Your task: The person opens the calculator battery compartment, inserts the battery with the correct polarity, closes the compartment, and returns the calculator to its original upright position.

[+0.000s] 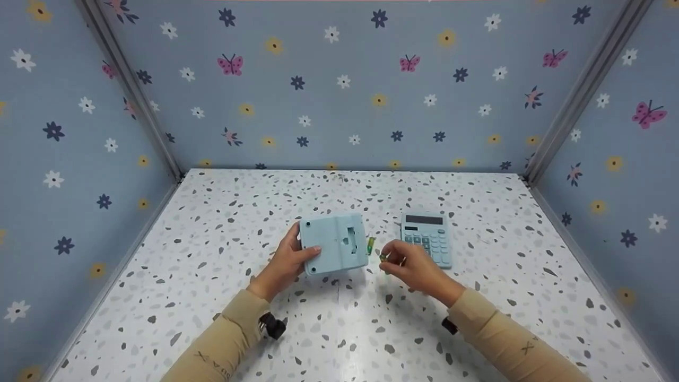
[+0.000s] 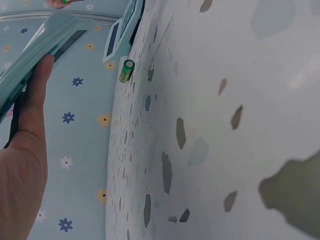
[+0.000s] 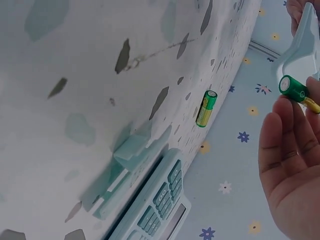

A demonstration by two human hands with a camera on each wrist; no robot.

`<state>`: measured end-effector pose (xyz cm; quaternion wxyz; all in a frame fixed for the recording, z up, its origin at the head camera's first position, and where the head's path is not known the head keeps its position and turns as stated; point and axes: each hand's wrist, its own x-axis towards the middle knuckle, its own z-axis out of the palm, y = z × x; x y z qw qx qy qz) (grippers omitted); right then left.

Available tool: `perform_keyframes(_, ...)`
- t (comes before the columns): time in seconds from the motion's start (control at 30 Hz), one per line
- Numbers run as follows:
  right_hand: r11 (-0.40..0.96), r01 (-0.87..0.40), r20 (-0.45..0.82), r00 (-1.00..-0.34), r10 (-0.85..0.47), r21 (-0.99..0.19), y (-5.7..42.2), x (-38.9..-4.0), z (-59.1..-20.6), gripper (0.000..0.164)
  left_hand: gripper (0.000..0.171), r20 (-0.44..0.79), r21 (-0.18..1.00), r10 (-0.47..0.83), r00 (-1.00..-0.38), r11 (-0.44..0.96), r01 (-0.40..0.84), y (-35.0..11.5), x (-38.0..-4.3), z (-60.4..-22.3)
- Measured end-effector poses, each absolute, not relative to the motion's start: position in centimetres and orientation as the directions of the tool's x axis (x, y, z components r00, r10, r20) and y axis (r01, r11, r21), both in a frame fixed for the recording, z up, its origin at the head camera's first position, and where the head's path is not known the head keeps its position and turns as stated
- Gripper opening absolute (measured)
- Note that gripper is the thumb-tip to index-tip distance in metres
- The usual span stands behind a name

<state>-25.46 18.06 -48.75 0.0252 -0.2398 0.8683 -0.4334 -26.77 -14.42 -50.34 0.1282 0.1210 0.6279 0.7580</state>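
My left hand (image 1: 284,265) grips a light-blue calculator (image 1: 324,260) by its left side, raised and tilted, its back facing up. Toward the right of that back is an uncovered battery slot (image 1: 350,241); dark round feet show at the left corners. Between thumb and fingertips, my right hand (image 1: 414,268) pinches a green-and-yellow battery (image 3: 293,88), just right of the calculator. A second such battery (image 1: 371,245) lies on the table between the raised calculator and the right hand.
Another light-blue calculator (image 1: 424,218) lies keys up behind the right hand, which partly covers it. A small light-blue plastic cover (image 3: 132,147) rests beside it in the right wrist view. Patterned panels (image 1: 339,106) wall the speckled table (image 1: 212,196) at the back and sides.
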Motion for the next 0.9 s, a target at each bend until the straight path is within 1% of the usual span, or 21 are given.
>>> perform_keyframes(0.27,0.461,-0.393,0.201,-0.889,-0.410,-0.795,17.67,-25.49,-48.57,0.013,0.081,0.024,0.982,0.356,-0.934,-0.185,-0.045,-14.24,-26.73,-50.42)
perform_keyframes(0.47,0.456,-0.395,0.230,-0.898,-0.374,-0.798,17.49,-25.29,-48.17,0.014,0.084,0.009,0.984,0.357,-0.934,-0.170,-0.055,-14.10,-26.64,-50.48)
perform_keyframes(0.63,0.436,-0.428,0.281,-0.889,-0.362,-0.792,17.49,-25.30,-48.19,0.015,0.088,0.006,0.983,0.363,-0.932,-0.172,-0.060,-13.96,-26.59,-50.47)
perform_keyframes(0.9,0.379,-0.436,0.319,-0.887,-0.334,-0.816,17.41,-25.52,-48.13,0.016,0.083,0.025,0.981,0.380,-0.925,-0.188,-0.050,-13.75,-26.48,-50.32)
